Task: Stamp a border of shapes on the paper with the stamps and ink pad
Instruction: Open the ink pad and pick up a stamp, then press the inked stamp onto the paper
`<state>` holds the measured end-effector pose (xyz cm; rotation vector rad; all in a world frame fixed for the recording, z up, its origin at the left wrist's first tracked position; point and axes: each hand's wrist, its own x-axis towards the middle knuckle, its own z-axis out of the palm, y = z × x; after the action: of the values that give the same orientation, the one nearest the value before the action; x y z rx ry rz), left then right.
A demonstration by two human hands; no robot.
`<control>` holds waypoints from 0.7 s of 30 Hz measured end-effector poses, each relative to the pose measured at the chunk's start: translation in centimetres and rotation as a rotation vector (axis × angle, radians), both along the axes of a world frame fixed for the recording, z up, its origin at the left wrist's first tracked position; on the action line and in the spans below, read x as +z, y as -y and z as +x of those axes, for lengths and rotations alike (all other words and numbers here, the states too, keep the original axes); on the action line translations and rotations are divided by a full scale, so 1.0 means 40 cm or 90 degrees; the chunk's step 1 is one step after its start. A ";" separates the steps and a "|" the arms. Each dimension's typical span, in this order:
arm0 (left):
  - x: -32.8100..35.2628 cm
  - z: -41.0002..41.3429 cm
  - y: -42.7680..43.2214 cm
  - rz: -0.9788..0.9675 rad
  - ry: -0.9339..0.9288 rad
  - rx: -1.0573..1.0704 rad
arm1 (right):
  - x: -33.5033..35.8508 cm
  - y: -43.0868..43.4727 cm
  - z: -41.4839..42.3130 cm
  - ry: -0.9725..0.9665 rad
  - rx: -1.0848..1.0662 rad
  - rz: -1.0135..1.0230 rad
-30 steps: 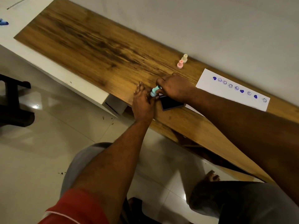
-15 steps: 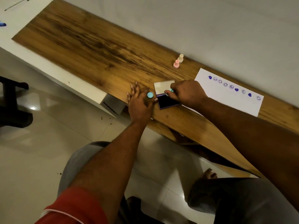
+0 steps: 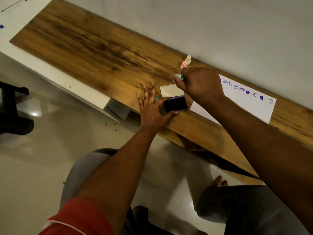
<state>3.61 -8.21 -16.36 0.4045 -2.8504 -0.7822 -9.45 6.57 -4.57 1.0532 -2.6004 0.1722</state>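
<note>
one wide-angle view from the head looks forward and steeply down, close over the brown wood-grain worktop (image 3: pixel 94 48), which slants across the frame.

No words, numbers or brand names can be read anywhere. The only signs are on the white paper (image 3: pixel 245 107): a row of purple-blue stamped marks (image 3: pixel 242 89) along its far edge, small round faces mixed with solid hearts. The faces are too small to tell apart.
</note>
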 end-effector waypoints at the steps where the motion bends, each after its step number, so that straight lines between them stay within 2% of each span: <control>1: 0.000 -0.001 -0.001 -0.002 -0.001 0.003 | -0.002 0.010 0.007 -0.028 -0.015 -0.013; 2: 0.000 -0.002 -0.001 -0.005 -0.002 0.006 | -0.026 0.013 0.021 0.007 -0.012 0.019; 5: -0.001 0.001 -0.003 0.008 -0.018 0.014 | -0.125 -0.006 0.101 0.243 -0.028 0.240; 6: -0.001 0.002 -0.005 0.012 -0.018 0.015 | -0.147 -0.013 0.107 0.272 -0.038 0.258; 13: 0.010 -0.003 -0.007 0.045 0.002 0.013 | -0.169 -0.006 0.090 0.247 -0.029 0.284; 17: 0.022 -0.013 -0.002 0.063 0.025 -0.002 | -0.167 -0.024 0.086 0.289 -0.039 0.203; 21: 0.043 -0.027 -0.008 0.039 -0.007 -0.039 | -0.133 -0.107 0.042 0.334 -0.145 -0.049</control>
<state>2.53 -7.90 -14.64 0.3211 -2.8471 -0.8822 -7.77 10.85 -9.88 0.7495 -3.1207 0.5534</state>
